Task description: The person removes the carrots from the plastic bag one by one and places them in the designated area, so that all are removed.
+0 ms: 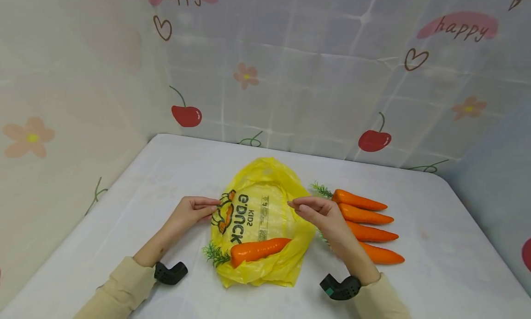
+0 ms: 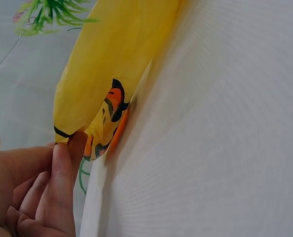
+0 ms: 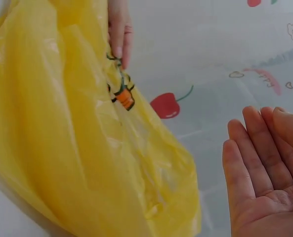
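A yellow plastic bag (image 1: 286,217) with a printed duck figure and lettering lies spread on the table, its mouth loosely gathered. My left hand (image 1: 191,214) pinches the bag's left edge between thumb and fingers; the left wrist view shows that pinched edge of the bag (image 2: 87,94) up close. Across the near part of the bag lies an orange carrot (image 1: 257,251), its green leafy top sticking out to the left and its tip by a fold. Over the bag's right side hovers my right hand (image 1: 321,214), palm bare and fingers extended, apart from the bag in the right wrist view.
Several more carrots (image 1: 369,215) lie in a row right of the bag, tips pointing right; my right hand and forearm partly cover them. The white table (image 1: 166,171) meets a patterned curtain (image 1: 290,79) behind. Each wrist wears a black device (image 1: 171,273).
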Demonstrator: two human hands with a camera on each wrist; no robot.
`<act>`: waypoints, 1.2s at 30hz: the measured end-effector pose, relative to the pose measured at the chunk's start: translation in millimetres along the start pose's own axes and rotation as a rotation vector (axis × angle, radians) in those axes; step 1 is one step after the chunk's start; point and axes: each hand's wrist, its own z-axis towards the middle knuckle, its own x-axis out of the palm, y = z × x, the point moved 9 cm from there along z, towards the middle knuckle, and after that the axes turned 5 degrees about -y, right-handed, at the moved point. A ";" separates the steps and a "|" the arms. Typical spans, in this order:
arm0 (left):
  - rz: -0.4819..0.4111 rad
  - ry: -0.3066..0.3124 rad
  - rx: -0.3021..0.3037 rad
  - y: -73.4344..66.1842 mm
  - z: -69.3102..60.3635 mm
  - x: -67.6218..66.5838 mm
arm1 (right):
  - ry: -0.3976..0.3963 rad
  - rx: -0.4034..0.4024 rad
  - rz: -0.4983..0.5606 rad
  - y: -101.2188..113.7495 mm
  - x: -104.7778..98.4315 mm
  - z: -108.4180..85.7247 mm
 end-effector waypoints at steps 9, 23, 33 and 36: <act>0.006 0.008 0.011 -1.4 -1.4 1.1 | 0.079 0.053 0.035 -24.0 17.1 2.0; 0.009 0.004 0.000 -1.0 -0.6 1.4 | 0.158 0.149 -0.203 -48.9 24.2 0.3; 0.014 -0.006 -0.009 0.9 -0.2 0.3 | 0.258 0.227 -0.179 -62.2 31.7 -4.8; 0.015 -0.008 -0.007 1.2 0.3 -0.2 | 0.311 0.220 -0.172 -64.8 35.5 -5.5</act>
